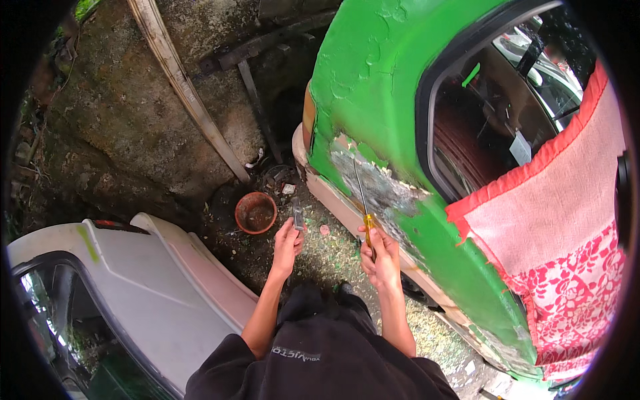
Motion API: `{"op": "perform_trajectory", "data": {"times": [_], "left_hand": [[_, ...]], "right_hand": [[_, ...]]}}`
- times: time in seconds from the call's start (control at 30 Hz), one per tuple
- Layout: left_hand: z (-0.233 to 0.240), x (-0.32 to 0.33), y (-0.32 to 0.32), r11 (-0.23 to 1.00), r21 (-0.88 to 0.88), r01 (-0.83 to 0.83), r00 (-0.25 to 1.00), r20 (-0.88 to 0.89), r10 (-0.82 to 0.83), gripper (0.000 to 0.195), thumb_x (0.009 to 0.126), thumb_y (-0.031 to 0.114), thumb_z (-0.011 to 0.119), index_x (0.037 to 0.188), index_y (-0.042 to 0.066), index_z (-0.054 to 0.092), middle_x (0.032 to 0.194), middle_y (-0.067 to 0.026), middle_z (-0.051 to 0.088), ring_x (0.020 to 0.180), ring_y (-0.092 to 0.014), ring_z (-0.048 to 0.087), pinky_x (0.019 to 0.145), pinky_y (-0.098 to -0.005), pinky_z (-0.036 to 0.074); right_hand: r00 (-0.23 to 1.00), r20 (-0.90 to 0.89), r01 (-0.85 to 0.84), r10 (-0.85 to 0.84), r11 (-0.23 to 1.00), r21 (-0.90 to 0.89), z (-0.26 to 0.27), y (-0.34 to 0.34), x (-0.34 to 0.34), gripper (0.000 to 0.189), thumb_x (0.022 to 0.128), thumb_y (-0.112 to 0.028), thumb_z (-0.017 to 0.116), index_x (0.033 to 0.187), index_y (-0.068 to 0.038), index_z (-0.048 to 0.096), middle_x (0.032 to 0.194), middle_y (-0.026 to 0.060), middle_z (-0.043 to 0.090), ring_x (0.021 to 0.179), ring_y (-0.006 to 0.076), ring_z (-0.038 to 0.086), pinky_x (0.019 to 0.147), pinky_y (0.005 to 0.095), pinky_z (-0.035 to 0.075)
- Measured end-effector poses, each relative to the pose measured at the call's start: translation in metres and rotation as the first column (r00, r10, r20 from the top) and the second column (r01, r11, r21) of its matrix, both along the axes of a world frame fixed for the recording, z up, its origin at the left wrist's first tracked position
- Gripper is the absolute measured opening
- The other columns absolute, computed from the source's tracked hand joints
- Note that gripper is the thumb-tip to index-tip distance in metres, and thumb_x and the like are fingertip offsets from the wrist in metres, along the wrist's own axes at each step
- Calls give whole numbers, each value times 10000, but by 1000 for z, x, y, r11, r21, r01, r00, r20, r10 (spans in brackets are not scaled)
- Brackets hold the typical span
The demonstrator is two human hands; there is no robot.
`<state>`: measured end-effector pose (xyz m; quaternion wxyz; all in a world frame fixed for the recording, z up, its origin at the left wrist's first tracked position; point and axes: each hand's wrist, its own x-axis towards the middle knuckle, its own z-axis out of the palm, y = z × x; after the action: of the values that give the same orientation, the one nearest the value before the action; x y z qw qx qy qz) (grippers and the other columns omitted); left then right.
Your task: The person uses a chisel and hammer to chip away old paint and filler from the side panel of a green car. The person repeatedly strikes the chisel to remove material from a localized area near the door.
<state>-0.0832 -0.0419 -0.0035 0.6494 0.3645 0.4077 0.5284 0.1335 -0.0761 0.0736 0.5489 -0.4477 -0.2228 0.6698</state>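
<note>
My right hand (381, 255) grips the yellow handle of a screwdriver (369, 222), whose long thin metal shaft points up over the bare metal patch (372, 175) on the green car body (372, 90). Whether the tip touches the patch I cannot tell. Around that patch the paint is chipped and cracked. Over the ground between the cars, my left hand (288, 245) holds a small grey metal block or tool head (297, 215) upright near its fingertips; its exact kind is unclear.
A round reddish-brown pot (255, 213) stands by the rock wall (125, 115), near a leaning wooden plank (187, 92). A pale car (155, 265) is close on my left. Paint flakes litter the ground (330, 250). A red and pink towel (555, 175) hangs over the green car.
</note>
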Motion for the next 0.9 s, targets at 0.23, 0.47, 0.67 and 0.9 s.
{"op": "perform_trajectory", "data": {"times": [0.23,0.47,0.67,0.9], "left_hand": [[9,9,-5,998,-38,44,999,29,-43,264,983,329,504,980,65,526,646,94,323,503,8,253,444,-173,202],[8,10,-7,1000,-12,14,1000,8,-14,262,984,328,498,974,68,529,639,89,334,497,5,260,435,-181,205],[5,12,-6,998,-51,23,1000,13,-23,256,983,323,500,970,68,526,634,92,325,492,2,262,432,-182,207],[8,11,1,998,-41,40,999,7,-40,256,972,317,512,987,62,529,642,93,325,506,7,261,442,-175,202]], "right_hand": [[998,66,-17,17,1000,-6,0,31,1,320,1005,-316,496,1085,-14,564,616,-37,409,380,25,271,330,208,184],[999,-26,27,-28,998,-54,-20,2,-1,257,1021,-287,462,1005,-38,524,617,-21,400,379,29,272,348,206,203],[999,-6,33,-34,998,-49,-10,5,-10,253,1022,-284,458,999,-41,523,628,-22,412,387,32,270,353,207,207],[999,5,40,-40,999,-8,-14,12,-11,270,1018,-300,469,981,-41,535,609,-22,419,380,30,293,345,210,214]]}}
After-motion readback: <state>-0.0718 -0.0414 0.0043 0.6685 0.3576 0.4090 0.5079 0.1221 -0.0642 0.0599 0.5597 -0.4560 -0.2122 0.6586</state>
